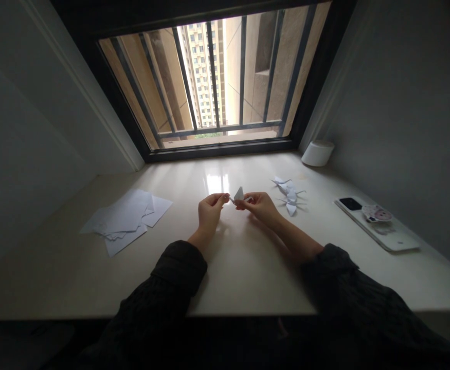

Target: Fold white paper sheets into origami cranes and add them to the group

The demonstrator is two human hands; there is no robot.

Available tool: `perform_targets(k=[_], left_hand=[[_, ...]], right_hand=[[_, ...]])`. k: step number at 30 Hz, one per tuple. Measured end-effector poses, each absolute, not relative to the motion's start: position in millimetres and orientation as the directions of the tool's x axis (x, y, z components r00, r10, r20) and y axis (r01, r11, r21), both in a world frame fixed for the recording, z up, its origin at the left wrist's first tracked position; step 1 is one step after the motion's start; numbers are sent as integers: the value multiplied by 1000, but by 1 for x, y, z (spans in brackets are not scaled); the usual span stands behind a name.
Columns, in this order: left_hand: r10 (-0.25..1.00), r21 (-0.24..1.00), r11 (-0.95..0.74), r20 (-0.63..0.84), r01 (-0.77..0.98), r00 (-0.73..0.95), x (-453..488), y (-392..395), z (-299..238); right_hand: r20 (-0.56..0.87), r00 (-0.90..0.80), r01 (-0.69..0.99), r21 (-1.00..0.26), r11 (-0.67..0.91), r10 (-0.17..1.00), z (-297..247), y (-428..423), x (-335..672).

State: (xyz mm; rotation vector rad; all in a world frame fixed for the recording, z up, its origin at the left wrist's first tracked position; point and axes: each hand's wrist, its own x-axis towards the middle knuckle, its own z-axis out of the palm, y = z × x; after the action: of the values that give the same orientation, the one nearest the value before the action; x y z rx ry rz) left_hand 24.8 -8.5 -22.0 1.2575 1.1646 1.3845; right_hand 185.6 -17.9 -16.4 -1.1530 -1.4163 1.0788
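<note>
Dark sleeves (180,264), two hands, one small paper fold

Left hand (209,209) and right hand (262,206) are each pinched, thumb to fingertips, on opposite sides of one folded paper piece (239,193) over the tabletop (244,277), probably so its ends stay steady while the middle point stands up. Just beyond the right hand lie folded paper cranes (291,196), seemingly three, though they overlap, perhaps grouped to keep them together. Left lies one pile of white sheets (126,213), too layered to count, likely for easy reach. Farther right: one phone (382,228), one white container (318,153).
</note>
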Motion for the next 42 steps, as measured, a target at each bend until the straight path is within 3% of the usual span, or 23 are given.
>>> perform_targets(k=[11,23,30,36,42], left_hand=[[977,985,-173,171,-8,-127,25,-9,-20],[984,985,-162,165,-52,62,29,-11,-19],[971,972,-235,235,5,49,25,-9,-18],[986,986,-157,154,50,65,26,-8,-19],[981,973,-177,163,150,102,23,-6,-22]], right_hand=[[136,-66,82,-987,142,988,-14,-18,185],[113,-45,-18,-994,112,993,-11,-20,188],[56,-128,-9,-998,55,990,-17,-16,188],[166,-2,42,-985,166,986,-16,-15,187],[217,32,57,-975,215,976,-15,-14,188]])
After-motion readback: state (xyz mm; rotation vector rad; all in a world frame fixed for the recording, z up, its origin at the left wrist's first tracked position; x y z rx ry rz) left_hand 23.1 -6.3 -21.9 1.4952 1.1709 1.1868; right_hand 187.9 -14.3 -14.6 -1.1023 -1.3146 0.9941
